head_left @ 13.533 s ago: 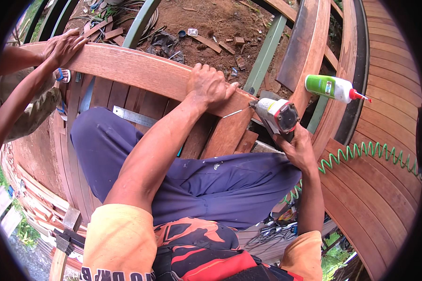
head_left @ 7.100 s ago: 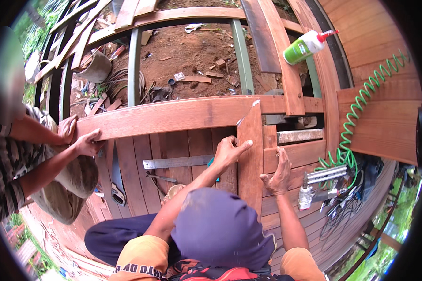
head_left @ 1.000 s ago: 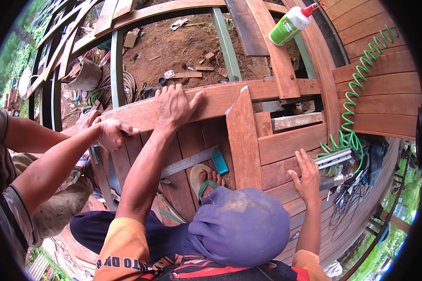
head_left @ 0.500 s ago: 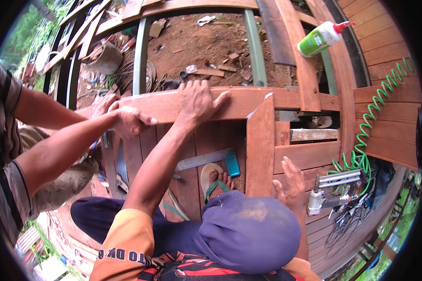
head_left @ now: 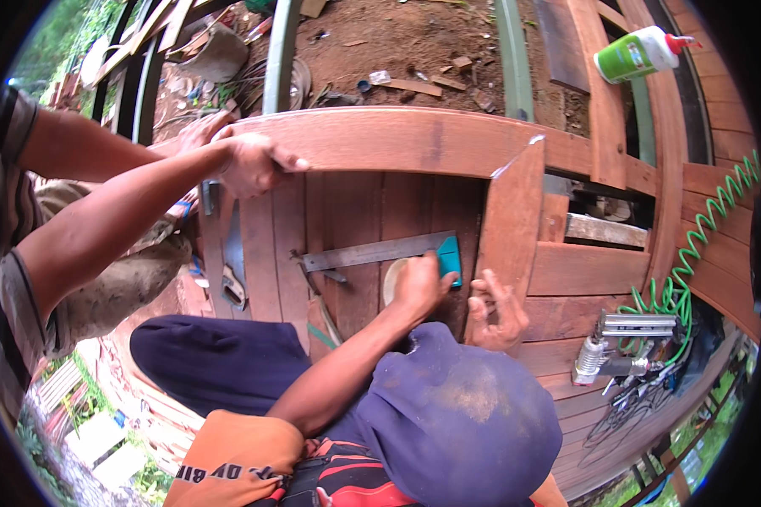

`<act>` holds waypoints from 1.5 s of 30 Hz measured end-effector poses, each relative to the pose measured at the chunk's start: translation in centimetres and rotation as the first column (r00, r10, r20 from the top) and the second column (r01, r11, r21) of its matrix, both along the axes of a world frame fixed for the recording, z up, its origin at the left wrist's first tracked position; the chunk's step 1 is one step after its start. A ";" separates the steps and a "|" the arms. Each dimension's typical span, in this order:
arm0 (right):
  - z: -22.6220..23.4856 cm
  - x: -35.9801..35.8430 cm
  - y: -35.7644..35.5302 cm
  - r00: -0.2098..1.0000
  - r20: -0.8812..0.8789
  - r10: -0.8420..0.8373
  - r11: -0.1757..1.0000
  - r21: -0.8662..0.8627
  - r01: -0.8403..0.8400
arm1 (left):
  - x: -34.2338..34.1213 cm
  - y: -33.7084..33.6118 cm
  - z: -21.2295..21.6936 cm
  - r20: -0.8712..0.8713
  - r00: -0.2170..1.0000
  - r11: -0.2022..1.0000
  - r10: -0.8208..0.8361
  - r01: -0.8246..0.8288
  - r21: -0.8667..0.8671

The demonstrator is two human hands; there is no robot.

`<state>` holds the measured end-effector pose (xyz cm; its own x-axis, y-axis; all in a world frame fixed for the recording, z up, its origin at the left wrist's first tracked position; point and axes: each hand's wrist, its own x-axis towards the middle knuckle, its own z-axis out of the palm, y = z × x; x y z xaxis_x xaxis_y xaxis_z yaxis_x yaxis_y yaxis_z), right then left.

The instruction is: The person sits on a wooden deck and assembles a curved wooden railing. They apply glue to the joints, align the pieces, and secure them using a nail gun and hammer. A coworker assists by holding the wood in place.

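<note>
My left hand reaches down beside my bent knee, its fingers closed at the teal handle of a try square. The square's metal blade lies over the deck boards, pointing left. My right hand is beside the knee, fingers apart and slightly bent, near a short wooden board. That board meets a long reddish board at a slanted joint with a whitish streak along it. At the left, a co-worker's two hands hold the end of the long board. My left hand partly hides my sandalled foot.
A green-and-white glue bottle with a red tip lies on timber at the upper right. A nail gun with a coiled green air hose rests on the deck at right. A handsaw lies left. Open framing beams cross bare soil ahead.
My left hand has left the long board and come down to the try square's handle. My right hand has shifted left, its fingers more bent. The view has shifted a little.
</note>
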<state>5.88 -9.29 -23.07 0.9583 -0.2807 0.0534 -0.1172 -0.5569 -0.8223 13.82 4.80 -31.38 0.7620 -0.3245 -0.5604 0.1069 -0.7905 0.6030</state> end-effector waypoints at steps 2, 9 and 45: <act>0.1 0.1 0.2 0.998 0.011 -0.070 0.997 0.037 0.069 | 0.2 -1.1 0.6 0.027 0.991 0.982 -0.131 0.125 0.144; -1.0 0.8 -0.2 0.999 0.041 -0.030 0.998 0.047 0.028 | -0.9 -1.9 -0.1 0.165 0.986 0.996 0.034 -0.046 0.070; -2.1 0.3 -5.0 0.974 0.008 -0.228 0.973 -0.031 0.229 | 2.0 -4.5 1.6 -0.443 0.837 0.542 0.320 -0.545 -0.640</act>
